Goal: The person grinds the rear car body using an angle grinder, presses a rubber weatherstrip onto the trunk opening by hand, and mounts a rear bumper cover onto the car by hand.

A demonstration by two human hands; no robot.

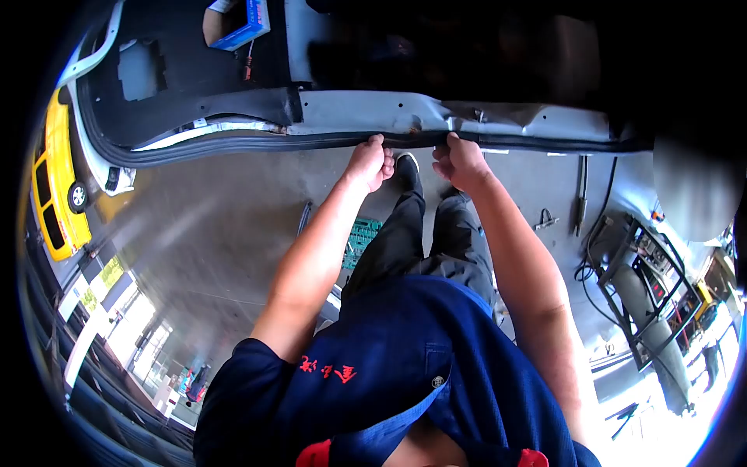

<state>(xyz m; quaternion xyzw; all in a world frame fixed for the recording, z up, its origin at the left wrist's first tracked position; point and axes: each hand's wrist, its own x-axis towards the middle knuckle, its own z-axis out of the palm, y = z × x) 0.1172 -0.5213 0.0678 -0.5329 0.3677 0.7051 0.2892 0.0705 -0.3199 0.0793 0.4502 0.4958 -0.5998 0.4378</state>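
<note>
On a grey workshop floor (233, 194), we stand at the open edge of a vehicle, both hands on a black rubber strip (420, 142). Our left hand (369, 165) has its grip closed on the strip, thumb on top; our right hand (464, 162), a short way along, pinches it too, fingers curled beneath. The strip runs across in front of us, along the edge of a pale metal panel (350, 107) dotted with small holes, and curves away at left around a dark lining (210, 101). On that lining sit an open blue box (250, 31) and, just beside it, a screwdriver (248, 70) with a red handle. Below our hands are our dark shoes (408, 171) and, near our legs, a green tool tray (362, 240). Farther out, a yellow van (58, 179) stands at left, and a black metal frame (642, 311) with cables at right.
</note>
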